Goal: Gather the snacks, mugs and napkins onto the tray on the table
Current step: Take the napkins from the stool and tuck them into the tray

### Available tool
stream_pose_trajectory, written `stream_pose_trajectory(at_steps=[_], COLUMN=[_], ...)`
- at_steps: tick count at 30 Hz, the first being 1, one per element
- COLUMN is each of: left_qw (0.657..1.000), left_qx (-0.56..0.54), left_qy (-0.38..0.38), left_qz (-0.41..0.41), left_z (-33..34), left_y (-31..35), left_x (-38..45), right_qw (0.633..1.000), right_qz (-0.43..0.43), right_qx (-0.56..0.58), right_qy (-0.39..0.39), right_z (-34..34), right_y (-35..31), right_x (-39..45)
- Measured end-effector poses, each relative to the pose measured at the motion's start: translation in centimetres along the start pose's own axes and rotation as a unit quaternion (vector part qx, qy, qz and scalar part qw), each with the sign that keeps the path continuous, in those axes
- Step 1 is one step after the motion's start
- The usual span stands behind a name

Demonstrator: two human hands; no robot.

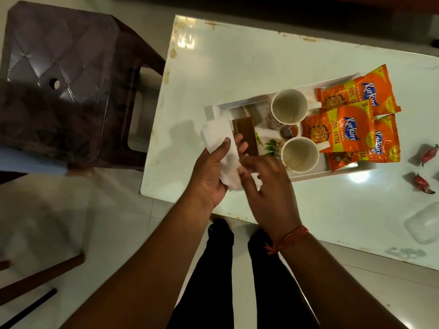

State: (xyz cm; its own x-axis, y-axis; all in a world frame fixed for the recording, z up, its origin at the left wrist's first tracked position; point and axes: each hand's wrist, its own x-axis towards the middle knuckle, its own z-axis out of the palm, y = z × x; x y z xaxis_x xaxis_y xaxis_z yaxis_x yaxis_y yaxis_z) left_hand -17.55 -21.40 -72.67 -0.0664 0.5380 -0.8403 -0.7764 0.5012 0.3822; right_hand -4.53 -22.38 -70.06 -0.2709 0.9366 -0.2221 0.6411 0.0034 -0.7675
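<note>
A white rectangular tray (237, 104) with a printed floor lies on the glossy white table (237, 60) right of centre in the frame; two cream ceramic mugs (289, 106) stand upright inside it, one toward the upper middle and the second (300, 155) just below it, each with its handle turned to the right; three orange foil snack packets (358, 92) are stacked overlapping at the tray's right end, the topmost (339, 129) lying partly against both mugs and the lowest (380, 148) reaching past the tray's right rim.

The left hand (210, 172), at centre frame over the tray's lower left corner, grips a folded stack of white paper napkins (219, 138); its thumb presses on top of the stack and its fingers curl beneath, so the napkins are held above the tray's left end rather than lying in it; the right hand (266, 184) sits just beside, its fingers spread loosely and touching the stack's lower end, slightly blurred; a red thread bracelet (288, 238) circles that wrist.

A dark brown plastic chair (59, 74) fills the upper left of the frame, beside the table's left edge; two small red wrapped sweets (428, 154) lie on the table at the right edge, well apart from the tray, the second (424, 184) below the first; a clear plastic container (425, 224) rests at the lower right.
</note>
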Motion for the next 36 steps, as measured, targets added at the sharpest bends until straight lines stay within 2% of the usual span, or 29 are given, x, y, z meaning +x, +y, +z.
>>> stream_pose_trajectory(at_steps=[2,5,8,11,12,14,18,22,26,28,30,36], left_qw=[0.999,0.997,0.989,0.968,0.944,0.871,0.78,0.698,0.631,0.607,0.594,0.584], left_qx=[0.017,0.061,0.125,0.212,0.28,0.422,0.553,0.641,0.704,0.729,0.743,0.757], left_qy=[-0.007,-0.01,0.001,0.065,0.102,0.147,0.106,0.086,0.071,0.061,0.06,0.061], left_qz=[0.027,0.054,0.081,0.119,0.144,0.202,0.272,0.308,0.319,0.311,0.303,0.288], left_z=[0.2,0.7,1.4,2.0,2.1,2.1,2.5,2.8,3.6,3.9,4.0,4.4], left_y=[-0.2,-0.4,-0.4,0.2,0.6,1.5,2.9,3.5,3.6,3.5,3.4,3.3], left_x=[0.3,0.4,0.2,0.5,0.9,1.8,3.8,6.1,7.6,8.2,8.8,9.5], right_qw=[0.99,0.928,0.861,0.803,0.775,0.717,0.622,0.557,0.507,0.495,0.496,0.501], right_qz=[0.113,0.266,0.326,0.365,0.381,0.415,0.466,0.507,0.529,0.536,0.542,0.548], right_qx=[0.087,0.243,0.364,0.451,0.486,0.546,0.626,0.658,0.679,0.681,0.675,0.664], right_qy=[-0.001,-0.096,-0.137,-0.137,-0.135,-0.122,-0.065,-0.009,0.038,0.058,0.072,0.096], right_z=[0.1,0.7,1.4,1.5,1.5,1.5,1.8,2.6,3.5,3.8,4.2,4.6], right_y=[0.2,0.7,1.4,2.1,2.4,3.0,3.3,3.4,3.6,3.8,4.0,4.0], right_x=[0.8,1.7,1.9,1.5,1.2,0.6,-0.1,0.7,2.2,2.8,3.3,3.9])
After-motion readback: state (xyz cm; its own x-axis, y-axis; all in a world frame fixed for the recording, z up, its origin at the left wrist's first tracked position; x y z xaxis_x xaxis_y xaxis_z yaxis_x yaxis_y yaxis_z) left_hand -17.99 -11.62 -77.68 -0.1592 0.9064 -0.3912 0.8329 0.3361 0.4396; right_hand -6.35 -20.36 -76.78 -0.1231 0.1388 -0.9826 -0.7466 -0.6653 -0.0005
